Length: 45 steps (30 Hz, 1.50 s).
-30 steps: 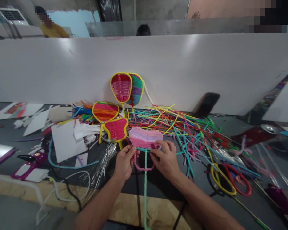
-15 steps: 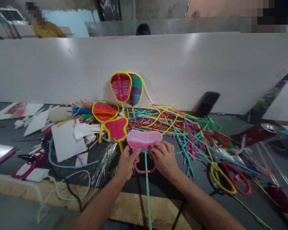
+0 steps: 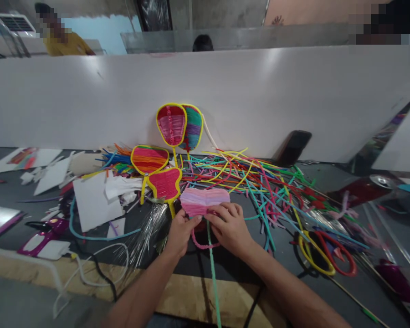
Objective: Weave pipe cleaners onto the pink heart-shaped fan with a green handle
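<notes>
A pink and lilac panel of pipe cleaners (image 3: 205, 197) is held low over the dark table. My left hand (image 3: 180, 233) pinches its lower left edge between thumb and fingers. On the lower right edge, the fingers of my right hand (image 3: 228, 227) are closed, covering part of the rim. A mint-green pipe cleaner (image 3: 212, 273) hangs from the panel's bottom toward me, its upper end by my right fingertips. Beneath the panel, a pink pipe cleaner (image 3: 200, 246) curves in a loop between both hands.
Yellow-rimmed pipe-cleaner fans (image 3: 171, 125) lean on the white partition (image 3: 89, 100). Loose pipe cleaners (image 3: 256, 182) lie beyond my hands. Scissors (image 3: 335, 255), a drink can (image 3: 365, 189) and a phone (image 3: 294, 148) are rightward. Glue guns (image 3: 46, 239) and white card (image 3: 97, 200) sit left.
My right hand has shifted left along the panel's lower edge, and the panel's near edge is more covered. The green pipe cleaner's lower end has swung slightly right. My left hand stays nearly in place.
</notes>
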Available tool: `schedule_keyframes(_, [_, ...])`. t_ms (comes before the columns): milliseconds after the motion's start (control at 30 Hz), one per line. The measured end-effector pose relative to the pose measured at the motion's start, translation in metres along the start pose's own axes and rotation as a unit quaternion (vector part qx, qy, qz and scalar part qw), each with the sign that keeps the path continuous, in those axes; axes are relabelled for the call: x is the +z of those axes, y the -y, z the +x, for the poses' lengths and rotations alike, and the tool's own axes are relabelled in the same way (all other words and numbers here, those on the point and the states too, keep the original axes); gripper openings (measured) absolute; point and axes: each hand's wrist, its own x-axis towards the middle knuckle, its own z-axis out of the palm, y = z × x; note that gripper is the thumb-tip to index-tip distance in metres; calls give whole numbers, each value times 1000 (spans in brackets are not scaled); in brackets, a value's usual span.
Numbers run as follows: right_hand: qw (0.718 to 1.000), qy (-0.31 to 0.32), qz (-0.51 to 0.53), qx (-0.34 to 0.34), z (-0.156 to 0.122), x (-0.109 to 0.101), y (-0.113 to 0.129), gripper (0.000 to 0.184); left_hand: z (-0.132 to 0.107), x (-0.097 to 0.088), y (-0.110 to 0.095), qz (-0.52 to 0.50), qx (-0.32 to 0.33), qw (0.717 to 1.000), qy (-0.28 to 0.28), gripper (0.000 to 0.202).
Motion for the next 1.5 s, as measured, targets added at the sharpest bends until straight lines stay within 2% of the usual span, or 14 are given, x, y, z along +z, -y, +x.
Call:
schedule_keyframes(233, [999, -28, 5, -43, 1, -2, -5, 17, -6, 8, -7, 30, 24, 999, 36, 35])
schedule_keyframes(300, [996, -43, 80, -14, 2, -4, -10, 17, -11, 10, -18, 52, 24, 996, 67, 32])
schedule_keyframes(367, [971, -66, 221, 63, 4, -8, -15, 12, -16, 12, -31, 68, 19, 993, 96, 33])
schedule_keyframes(433, [896, -89, 394, 182, 8, -13, -19, 9, -21, 14, -42, 75, 45, 992, 90, 35])
schedule_keyframes(533, [711, -115, 610, 331, 13, -22, -19, 15, -24, 16, -53, 101, 126, 987, 21, 25])
schedule_keyframes(600, [601, -118, 701, 365, 16, -24, -16, 17, -22, 16, -57, 103, 179, 978, -20, 19])
schedule_keyframes(667, [529, -113, 753, 373, 16, -24, -11, 17, -17, 15, -59, 85, 214, 972, -50, 18])
schedule_keyframes(733, [492, -93, 780, 375, 14, -22, -6, 17, -11, 13, -59, 54, 211, 974, -67, 22])
schedule_keyframes(900, [463, -37, 804, 370, 8, -13, 6, 20, 3, 10, -61, -46, 62, 997, 17, 31])
schedule_keyframes(1067, [463, 21, 795, 392, 0, -4, 13, 21, 11, 8, -72, -84, -7, 990, 109, 35])
schedule_keyframes(1167, [450, 59, 803, 387, -5, 0, 14, 25, 16, 5, -83, -54, -17, 988, 144, 36])
schedule_keyframes(1267, [444, 93, 803, 387, -9, 2, 14, 29, 21, 5, -97, 89, 32, 983, 158, 33])
schedule_keyframes(1367, [455, 108, 791, 394, -9, 2, 14, 29, 23, 10, -112, 329, 93, 920, 192, 32])
schedule_keyframes(1500, [464, 118, 789, 385, -8, 2, 15, 25, 22, 23, -123, 555, 99, 766, 308, 36])
